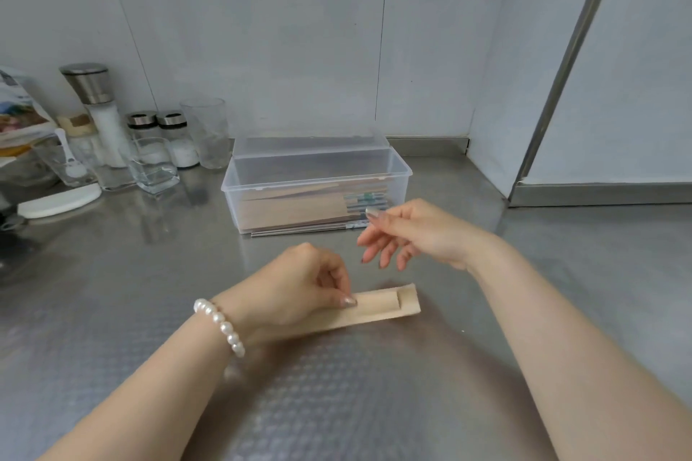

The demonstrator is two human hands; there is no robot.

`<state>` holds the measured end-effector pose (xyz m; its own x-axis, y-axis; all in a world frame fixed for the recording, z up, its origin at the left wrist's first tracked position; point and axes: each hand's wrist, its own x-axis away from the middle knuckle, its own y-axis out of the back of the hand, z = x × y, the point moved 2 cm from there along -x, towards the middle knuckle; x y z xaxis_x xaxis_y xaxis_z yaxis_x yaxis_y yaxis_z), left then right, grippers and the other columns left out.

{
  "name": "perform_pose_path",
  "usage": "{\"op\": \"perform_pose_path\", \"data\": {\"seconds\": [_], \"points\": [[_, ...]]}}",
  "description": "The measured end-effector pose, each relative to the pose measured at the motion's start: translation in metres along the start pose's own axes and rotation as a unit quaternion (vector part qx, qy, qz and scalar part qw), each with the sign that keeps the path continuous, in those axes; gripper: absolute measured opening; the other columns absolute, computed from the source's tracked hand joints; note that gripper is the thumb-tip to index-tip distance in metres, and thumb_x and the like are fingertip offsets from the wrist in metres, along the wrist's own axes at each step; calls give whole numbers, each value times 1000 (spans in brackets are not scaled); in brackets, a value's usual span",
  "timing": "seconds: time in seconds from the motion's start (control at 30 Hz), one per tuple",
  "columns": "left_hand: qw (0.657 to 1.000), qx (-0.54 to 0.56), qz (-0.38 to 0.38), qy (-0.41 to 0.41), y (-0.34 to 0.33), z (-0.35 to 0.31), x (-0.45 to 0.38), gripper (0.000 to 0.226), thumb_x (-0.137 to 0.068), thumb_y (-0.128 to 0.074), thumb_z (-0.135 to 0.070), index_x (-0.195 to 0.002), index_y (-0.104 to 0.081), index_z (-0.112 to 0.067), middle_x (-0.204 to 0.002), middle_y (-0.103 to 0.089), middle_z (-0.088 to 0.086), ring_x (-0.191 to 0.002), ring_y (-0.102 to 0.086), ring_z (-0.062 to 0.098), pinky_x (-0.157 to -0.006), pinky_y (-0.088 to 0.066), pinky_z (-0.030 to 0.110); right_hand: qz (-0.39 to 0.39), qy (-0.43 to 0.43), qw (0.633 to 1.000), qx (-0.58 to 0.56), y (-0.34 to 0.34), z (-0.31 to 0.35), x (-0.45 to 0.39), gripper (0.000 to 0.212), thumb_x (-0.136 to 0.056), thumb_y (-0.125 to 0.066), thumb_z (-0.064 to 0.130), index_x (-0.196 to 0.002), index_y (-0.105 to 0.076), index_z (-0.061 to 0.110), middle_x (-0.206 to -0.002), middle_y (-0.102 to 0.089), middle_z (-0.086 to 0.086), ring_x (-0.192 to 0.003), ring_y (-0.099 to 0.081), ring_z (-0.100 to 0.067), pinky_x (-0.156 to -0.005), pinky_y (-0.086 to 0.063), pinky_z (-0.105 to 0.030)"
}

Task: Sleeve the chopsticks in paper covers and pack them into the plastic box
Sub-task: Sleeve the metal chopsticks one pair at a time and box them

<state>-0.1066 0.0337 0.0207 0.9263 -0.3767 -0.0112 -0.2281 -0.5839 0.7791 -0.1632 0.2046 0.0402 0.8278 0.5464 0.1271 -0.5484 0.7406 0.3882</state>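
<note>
A tan paper sleeve lies on the steel counter, its open end pointing right. My left hand, with a pearl bracelet on the wrist, pinches the sleeve near its middle, thumb on top. My right hand hovers with loose, spread fingers in front of the clear plastic box. Its thumb is close to the right ends of the metal chopsticks lying along the box's front wall. The box holds several sleeved chopsticks. Its lid stands open behind it.
At the back left stand a salt grinder, two shakers, glasses and a white lid. The tiled wall is right behind the box. A steel-edged panel closes off the right side.
</note>
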Motion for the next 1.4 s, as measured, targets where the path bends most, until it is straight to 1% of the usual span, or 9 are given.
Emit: {"op": "perform_pose_path", "data": {"seconds": [0.1, 0.23, 0.4, 0.57, 0.7, 0.93, 1.17, 1.27, 1.4], "points": [[998, -4, -59, 14, 7, 12, -2, 11, -79, -69, -22, -71, -64, -27, -66, -63, -10, -59, -52, 1, -59, -40, 12, 54, -4, 998, 26, -8, -4, 1, 7, -82, -67, 20, -85, -68, 13, -76, -71, -7, -59, -63, -13, -50, -50, -21], [991, -12, -134, 25, 10, 19, -3, 14, -83, -63, -20, -72, -63, -28, -70, -62, -11, -65, -52, 4, -62, -37, 11, 23, -24, 999, 24, -5, -11, -3, 19, -77, -67, -7, -86, -67, 10, -71, -69, -9, -54, -64, -11, -48, -51, -19], [979, 19, -202, 21, 11, 18, -4, 4, -80, -67, -28, -77, -65, -30, -74, -64, -11, -71, -55, 5, -66, -39, 9, 9, -13, 1000, -25, -4, -13, -4, 15, -76, -66, -8, -83, -68, 5, -67, -69, -12, -53, -67, -18, -45, -49, -19], [981, -70, -177, -35, -2, 11, -6, 55, -54, -84, -40, -104, -65, -27, -85, -60, -17, -75, -53, 1, -75, -43, 15, 7, -16, 999, -42, -9, -11, -5, 11, -77, -66, -8, -80, -66, 3, -57, -68, -5, -51, -67, -17, -43, -49, -19], [969, -91, -214, -87, -8, 6, -9, 41, -61, -81, -26, -99, -68, -25, -86, -64, -11, -80, -57, 7, -75, -43, 21, 4, -18, 998, -63, -10, -10, -5, 10, -78, -65, -8, -80, -64, 2, -57, -68, -5, -50, -67, -18, -43, -50, -19], [965, -44, -247, -81, -4, 11, -8, 39, -62, -82, -27, -99, -70, -21, -75, -53, -24, -71, -50, -2, -69, -35, 4, 17, -14, 996, -86, -6, -11, -3, 17, -80, -60, -10, -81, -68, 4, -65, -69, -9, -57, -69, -22, -46, -53, -21], [964, -22, -255, -74, -5, 10, -8, 40, -63, -81, -29, -100, -70, -19, -79, -59, -16, -78, -56, 5, -73, -41, 12, -35, 10, 998, -50, -10, -12, -9, 13, -78, -68, -2, -69, -64, 8, -58, -67, -6, -47, -63, -17, -40, -45, -20], [963, -13, -267, -46, -2, 14, -9, 38, -64, -81, -27, -99, -70, -18, -86, -66, -7, -81, -59, 8, -76, -43, 17, -135, 44, 989, -31, -2, -18, -15, 11, -81, -66, 3, -72, -68, 9, -62, -67, -1, -57, -62, -10, -48, -46, -18], [966, -9, -260, -2, -2, 21, -10, 37, -66, -80, -27, -101, -69, -20, -90, -65, -10, -82, -55, 3, -77, -40, 14, -233, 82, 935, 255, 4, -33, -26, 19, -87, -60, 13, -103, -70, 12, -98, -65, 7, -94, -56, -5, -85, -38, -16]]}}
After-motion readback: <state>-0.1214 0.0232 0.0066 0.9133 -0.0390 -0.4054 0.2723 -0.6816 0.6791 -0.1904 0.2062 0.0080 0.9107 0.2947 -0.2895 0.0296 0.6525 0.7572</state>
